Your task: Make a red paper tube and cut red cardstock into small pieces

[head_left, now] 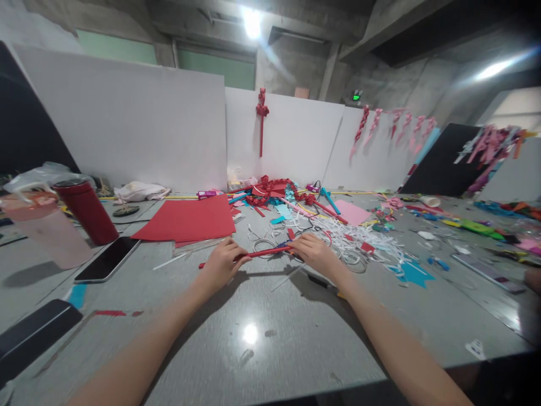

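Note:
A thin red stick point(266, 253) is held level just above the grey table point(270, 361). My left hand point(224, 261) pinches it toward its left part, and its left end sticks out beyond the fingers. The right end is between the fingers of my right hand point(310, 252). Behind the hands lie white paper strips point(344, 237) and coils of wire point(355, 260). Red paper sheets point(190, 219) are stacked to the left, behind my left hand. A dark tool, partly hidden, rests under my right wrist.
At the left stand a red bottle point(87, 211) and a pink bottle point(51, 231), with a black phone point(107, 259) beside them. Red folded pieces point(270, 192) are heaped at the back. A blue paper piece point(414, 272) and another phone point(486, 272) lie to the right.

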Motion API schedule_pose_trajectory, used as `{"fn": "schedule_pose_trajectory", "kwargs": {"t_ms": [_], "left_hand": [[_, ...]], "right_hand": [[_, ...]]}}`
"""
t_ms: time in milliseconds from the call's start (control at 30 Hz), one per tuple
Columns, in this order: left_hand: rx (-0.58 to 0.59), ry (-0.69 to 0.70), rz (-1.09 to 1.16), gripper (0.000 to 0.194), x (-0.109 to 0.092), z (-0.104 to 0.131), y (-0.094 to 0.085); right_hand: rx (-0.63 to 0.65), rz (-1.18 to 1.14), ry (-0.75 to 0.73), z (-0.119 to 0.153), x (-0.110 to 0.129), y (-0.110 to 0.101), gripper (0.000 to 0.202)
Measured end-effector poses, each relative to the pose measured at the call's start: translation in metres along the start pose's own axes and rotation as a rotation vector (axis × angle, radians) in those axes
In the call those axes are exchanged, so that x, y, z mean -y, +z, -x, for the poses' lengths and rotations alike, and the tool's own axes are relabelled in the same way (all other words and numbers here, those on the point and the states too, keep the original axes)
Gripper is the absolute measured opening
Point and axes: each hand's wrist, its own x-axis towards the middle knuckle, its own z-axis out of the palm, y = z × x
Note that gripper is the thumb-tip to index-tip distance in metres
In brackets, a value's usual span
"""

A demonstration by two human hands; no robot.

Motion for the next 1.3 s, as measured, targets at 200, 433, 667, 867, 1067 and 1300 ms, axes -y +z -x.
{"fn": "schedule_pose_trajectory", "kwargs": {"t_ms": [200, 433, 667, 867, 1067, 1300], "left_hand": [[0.026, -0.041, 0.022, 0.019, 0.004, 0.000, -0.001], [0.138, -0.133, 0.065, 0.021, 0.002, 0.001, 0.001], [0.170, -0.178, 0.031, 0.024, 0.009, 0.003, 0.002], [0.084, -0.276, 0.150, 0.022, 0.023, 0.000, 0.001], [-0.165, -0.552, 0.491, 0.024, 0.029, -0.006, 0.001], [-0.365, -0.754, 1.041, 0.047, 0.030, -0.006, 0.011]], "right_hand": [[0.003, 0.005, -0.001, 0.003, -0.010, -0.006, 0.028], [0.008, 0.008, 0.019, 0.009, -0.022, -0.008, 0.029], [0.017, 0.013, 0.060, 0.013, -0.030, -0.012, 0.026], [0.002, 0.062, 0.108, 0.021, -0.042, -0.020, 0.025], [-0.062, 0.047, 0.155, 0.026, -0.049, -0.024, 0.021], [-0.150, -0.026, 0.155, 0.022, -0.044, -0.024, 0.016]]}}
